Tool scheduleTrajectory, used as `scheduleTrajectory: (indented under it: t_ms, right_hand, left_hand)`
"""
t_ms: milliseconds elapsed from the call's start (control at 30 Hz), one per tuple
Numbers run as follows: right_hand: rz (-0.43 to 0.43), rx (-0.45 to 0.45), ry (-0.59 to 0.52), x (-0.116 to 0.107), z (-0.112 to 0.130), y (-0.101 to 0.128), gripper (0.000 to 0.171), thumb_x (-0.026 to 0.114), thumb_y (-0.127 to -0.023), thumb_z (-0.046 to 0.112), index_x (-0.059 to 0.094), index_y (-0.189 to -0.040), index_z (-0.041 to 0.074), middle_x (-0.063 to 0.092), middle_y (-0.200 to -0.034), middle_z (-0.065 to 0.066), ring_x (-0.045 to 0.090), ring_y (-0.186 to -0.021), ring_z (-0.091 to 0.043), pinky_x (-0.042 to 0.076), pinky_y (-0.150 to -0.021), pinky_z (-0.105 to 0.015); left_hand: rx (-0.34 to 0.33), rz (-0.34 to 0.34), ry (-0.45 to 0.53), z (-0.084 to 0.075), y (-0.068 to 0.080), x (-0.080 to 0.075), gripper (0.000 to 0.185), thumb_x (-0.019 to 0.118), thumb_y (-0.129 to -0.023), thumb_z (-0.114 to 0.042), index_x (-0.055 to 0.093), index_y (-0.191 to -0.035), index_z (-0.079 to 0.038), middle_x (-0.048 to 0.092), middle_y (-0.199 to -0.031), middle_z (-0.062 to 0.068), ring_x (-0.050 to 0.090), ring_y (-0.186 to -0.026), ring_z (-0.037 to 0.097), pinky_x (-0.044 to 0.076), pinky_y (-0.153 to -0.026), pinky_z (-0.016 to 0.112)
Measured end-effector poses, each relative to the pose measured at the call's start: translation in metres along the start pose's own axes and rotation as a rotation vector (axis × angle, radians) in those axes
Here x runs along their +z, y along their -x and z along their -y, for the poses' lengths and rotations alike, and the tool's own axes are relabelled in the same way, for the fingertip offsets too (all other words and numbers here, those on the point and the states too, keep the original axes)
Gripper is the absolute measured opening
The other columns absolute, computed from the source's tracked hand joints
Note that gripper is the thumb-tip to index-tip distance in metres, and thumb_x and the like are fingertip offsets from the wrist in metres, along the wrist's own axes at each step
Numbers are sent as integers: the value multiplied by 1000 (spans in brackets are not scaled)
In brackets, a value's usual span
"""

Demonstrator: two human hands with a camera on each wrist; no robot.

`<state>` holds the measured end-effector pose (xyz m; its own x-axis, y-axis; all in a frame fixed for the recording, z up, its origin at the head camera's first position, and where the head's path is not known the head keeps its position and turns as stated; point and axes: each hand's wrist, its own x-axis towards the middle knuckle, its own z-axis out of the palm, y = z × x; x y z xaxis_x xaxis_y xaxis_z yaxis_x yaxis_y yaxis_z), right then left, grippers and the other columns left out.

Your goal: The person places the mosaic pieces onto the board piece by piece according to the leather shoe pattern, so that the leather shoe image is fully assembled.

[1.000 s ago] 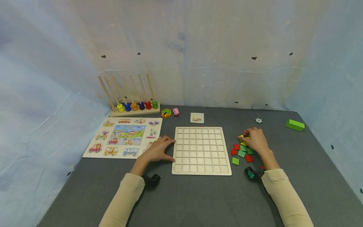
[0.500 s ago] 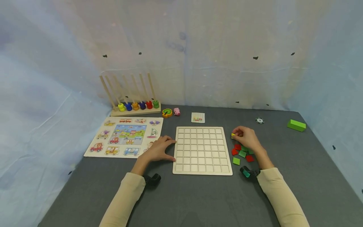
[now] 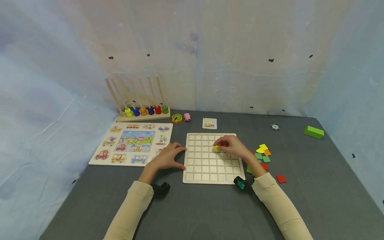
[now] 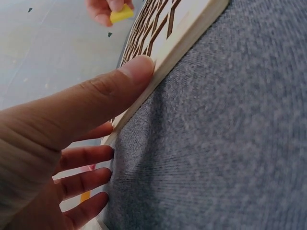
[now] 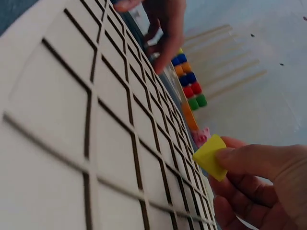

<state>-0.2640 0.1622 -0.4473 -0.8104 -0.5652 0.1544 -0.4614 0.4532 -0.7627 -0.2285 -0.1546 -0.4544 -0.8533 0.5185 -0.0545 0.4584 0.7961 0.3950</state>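
Observation:
A square wooden board (image 3: 209, 169) with a grid of shallow cells lies in the middle of the table. At its left edge my left hand (image 3: 166, 157) rests with thumb and fingers spread; in the left wrist view the thumb touches the rim. My right hand (image 3: 233, 146) is over the upper part of the board. Between thumb and fingers it pinches a small yellow square tile (image 5: 211, 157), which is held tilted above the cells in the right wrist view. Right of the board lie loose tiles: yellow (image 3: 263, 146), orange (image 3: 267, 152), green (image 3: 266, 159) and red (image 3: 281, 179). My right forearm partly covers them.
A vehicle picture puzzle (image 3: 102, 146) lies to the left, with a peg bead counter (image 3: 144, 117) behind it. Along the back are a small round toy (image 3: 177, 118), pink pig (image 3: 187, 117), pattern card (image 3: 209, 123) and chip (image 3: 275, 127). A green block (image 3: 314, 132) is far right.
My right hand has picked up a yellow tile from the loose pile and carried it left over the board. My left hand has stayed at the board's left edge.

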Motion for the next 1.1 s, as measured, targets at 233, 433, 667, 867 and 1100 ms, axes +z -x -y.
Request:
scheduleTrajectory:
  t_ms: [233, 433, 667, 867, 1100]
  right_hand:
    - [34, -55, -85, 21, 32, -16, 18, 63, -87, 2, 67, -104, -4, 68, -98, -16, 63, -79, -26, 48, -68, -28]
    - [16, -91, -85, 45, 25, -31, 15, 63, -87, 3, 70, -100, 4, 69, -94, -8, 63, -75, -15, 50, -68, -27]
    - [33, -175, -45, 61, 12, -39, 14, 63, -87, 3, 71, -97, 6, 69, -95, -4, 61, -75, -12, 50, -66, -25]
    - [31, -229, 22, 64, 11, -36, 15, 64, -86, 2, 71, -99, 7, 68, -97, -4, 60, -82, -12, 48, -70, -25]
    - [23, -257, 122, 64, 14, -33, 14, 66, -85, 3, 72, -96, 7, 65, -93, -3, 56, -83, -12, 44, -69, -27]
  left_hand:
    - [9, -10, -22, -1, 0, -2, 80, 78, -67, -51, 51, -133, -15, 47, -126, 8, 43, -115, 26, 36, -97, 46]
    - [-3, -12, -30, -1, 0, -2, 79, 78, -67, -52, 51, -133, -16, 47, -126, 8, 43, -116, 27, 37, -95, 48]
    - [5, -16, -21, 0, 0, 0, 79, 78, -68, -51, 51, -133, -15, 47, -125, 8, 43, -116, 27, 36, -96, 49]
    - [6, -12, -24, -1, 0, 0, 79, 78, -68, -51, 51, -133, -15, 46, -126, 8, 43, -116, 27, 36, -96, 48]
    - [-1, -1, -13, -4, 0, -2, 79, 78, -68, -49, 51, -134, -14, 46, -127, 8, 42, -117, 27, 35, -97, 48]
